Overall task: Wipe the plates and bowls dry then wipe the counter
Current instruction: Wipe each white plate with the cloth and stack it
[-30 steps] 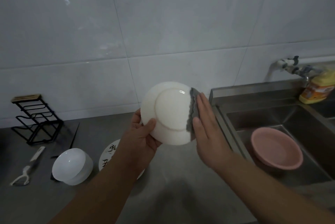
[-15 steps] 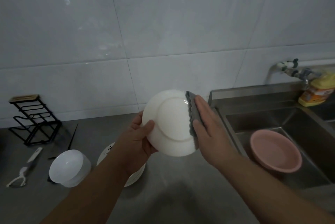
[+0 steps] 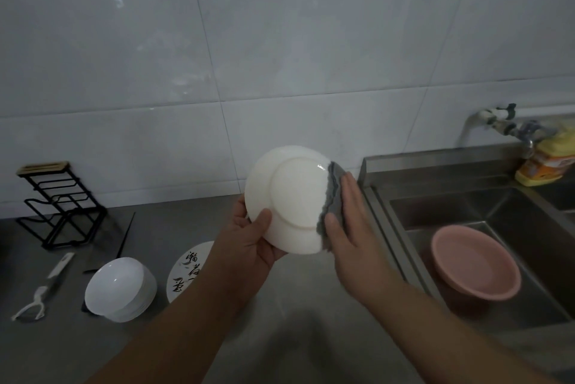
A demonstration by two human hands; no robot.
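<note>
I hold a white plate upright over the counter with its underside facing me. My left hand grips its lower left rim, thumb on the underside. A grey cloth is folded over the plate's right rim. My right hand pinches it there, thumb on the near side and fingers stretched along the edge. A stack of white bowls and a plate with black calligraphy lie on the grey counter below my left arm.
A steel sink at the right holds a pink basin. A tap and a yellow soap bottle are behind it. At the left are a black wire rack, a white peeler and dark chopsticks.
My right hand has rubbed the cloth a little along the plate's right rim. The plate stays in my left hand, shifting only slightly in view.
</note>
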